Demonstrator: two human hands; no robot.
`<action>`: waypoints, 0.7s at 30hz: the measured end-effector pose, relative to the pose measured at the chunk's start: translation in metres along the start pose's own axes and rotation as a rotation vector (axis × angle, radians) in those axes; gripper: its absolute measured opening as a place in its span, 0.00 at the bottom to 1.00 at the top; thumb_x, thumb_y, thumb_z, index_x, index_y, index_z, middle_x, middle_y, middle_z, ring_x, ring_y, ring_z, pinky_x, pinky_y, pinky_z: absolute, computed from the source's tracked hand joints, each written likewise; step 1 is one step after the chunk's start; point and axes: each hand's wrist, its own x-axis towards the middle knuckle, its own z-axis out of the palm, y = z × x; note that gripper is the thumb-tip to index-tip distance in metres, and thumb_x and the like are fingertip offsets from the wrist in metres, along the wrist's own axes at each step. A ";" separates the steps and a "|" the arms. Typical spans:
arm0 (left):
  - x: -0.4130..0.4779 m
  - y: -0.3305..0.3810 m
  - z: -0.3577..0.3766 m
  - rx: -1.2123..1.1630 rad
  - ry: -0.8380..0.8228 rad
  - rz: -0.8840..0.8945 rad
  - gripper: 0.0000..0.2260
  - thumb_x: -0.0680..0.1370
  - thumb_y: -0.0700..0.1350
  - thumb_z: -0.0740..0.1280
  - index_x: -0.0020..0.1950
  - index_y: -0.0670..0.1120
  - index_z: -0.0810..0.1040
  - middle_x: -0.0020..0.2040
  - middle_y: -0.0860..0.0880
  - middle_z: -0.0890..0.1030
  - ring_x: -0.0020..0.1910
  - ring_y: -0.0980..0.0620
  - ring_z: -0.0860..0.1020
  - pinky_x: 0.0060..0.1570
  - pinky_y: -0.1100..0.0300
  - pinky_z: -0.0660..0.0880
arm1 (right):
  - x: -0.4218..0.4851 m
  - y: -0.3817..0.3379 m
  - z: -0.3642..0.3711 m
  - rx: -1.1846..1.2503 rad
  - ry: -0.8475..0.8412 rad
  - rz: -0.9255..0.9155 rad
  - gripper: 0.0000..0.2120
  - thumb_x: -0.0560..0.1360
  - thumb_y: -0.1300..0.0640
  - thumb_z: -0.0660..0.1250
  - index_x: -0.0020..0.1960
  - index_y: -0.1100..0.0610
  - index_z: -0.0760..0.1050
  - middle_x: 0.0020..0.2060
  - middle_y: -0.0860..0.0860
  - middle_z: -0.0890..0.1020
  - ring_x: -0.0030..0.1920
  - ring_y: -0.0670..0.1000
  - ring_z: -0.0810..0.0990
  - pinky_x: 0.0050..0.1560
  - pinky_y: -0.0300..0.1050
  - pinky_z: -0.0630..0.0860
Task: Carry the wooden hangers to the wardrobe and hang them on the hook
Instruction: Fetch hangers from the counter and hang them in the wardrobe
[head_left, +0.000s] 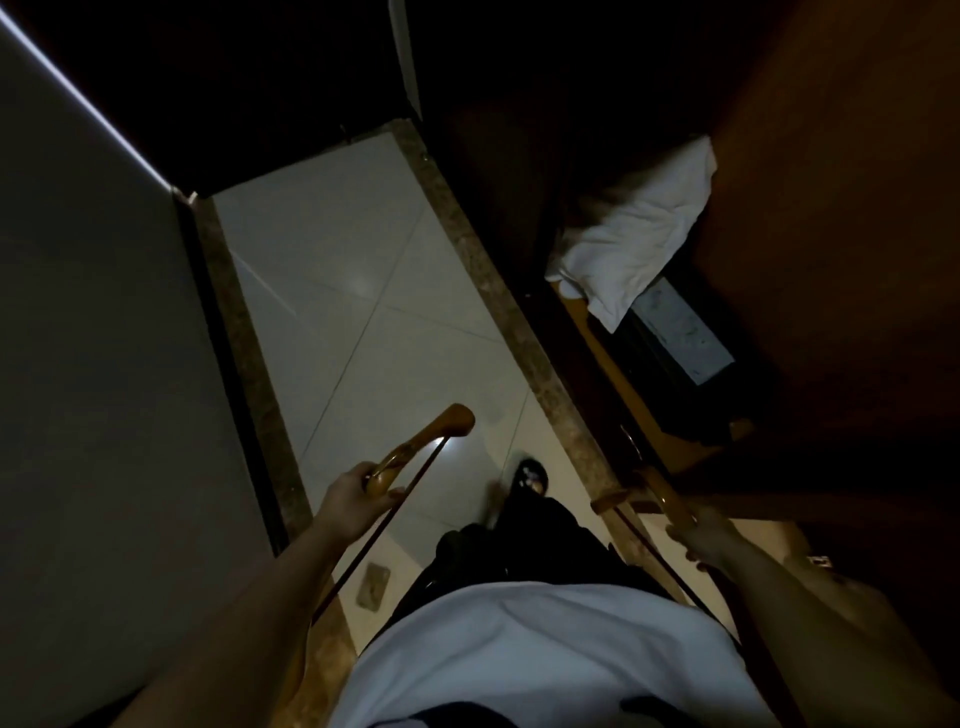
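Gripping one hanger (434, 434) in our left hand (358, 501), another hanger (662, 493) in our right hand (701, 538), we find the wardrobe (831, 234) rightward.

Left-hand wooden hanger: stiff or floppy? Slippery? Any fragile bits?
Probably stiff: the wooden hanger keeps its curved shape while gripped off-centre by the left hand. Its glossy sheen suggests that it may be somewhat slippery. The thin lower bar looks like the weakest part, so it is better not to load it.
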 end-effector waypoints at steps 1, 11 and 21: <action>0.007 0.001 -0.002 0.015 -0.014 -0.005 0.12 0.74 0.46 0.69 0.53 0.43 0.73 0.35 0.50 0.73 0.34 0.52 0.72 0.34 0.61 0.69 | 0.005 -0.011 -0.002 0.008 -0.008 -0.004 0.21 0.77 0.62 0.61 0.69 0.61 0.65 0.47 0.55 0.74 0.41 0.53 0.73 0.46 0.49 0.72; 0.094 0.052 -0.030 0.162 -0.088 -0.013 0.14 0.75 0.48 0.68 0.57 0.42 0.76 0.47 0.45 0.79 0.46 0.50 0.75 0.37 0.63 0.67 | 0.065 -0.168 -0.065 0.068 -0.052 -0.223 0.20 0.78 0.61 0.60 0.69 0.59 0.66 0.64 0.59 0.73 0.59 0.58 0.73 0.60 0.50 0.70; 0.195 0.186 -0.066 0.197 -0.156 0.260 0.11 0.76 0.46 0.67 0.56 0.44 0.77 0.50 0.45 0.80 0.49 0.49 0.77 0.47 0.62 0.70 | 0.089 -0.245 -0.148 0.027 0.239 -0.397 0.13 0.76 0.52 0.62 0.59 0.55 0.71 0.49 0.53 0.78 0.48 0.55 0.76 0.48 0.46 0.71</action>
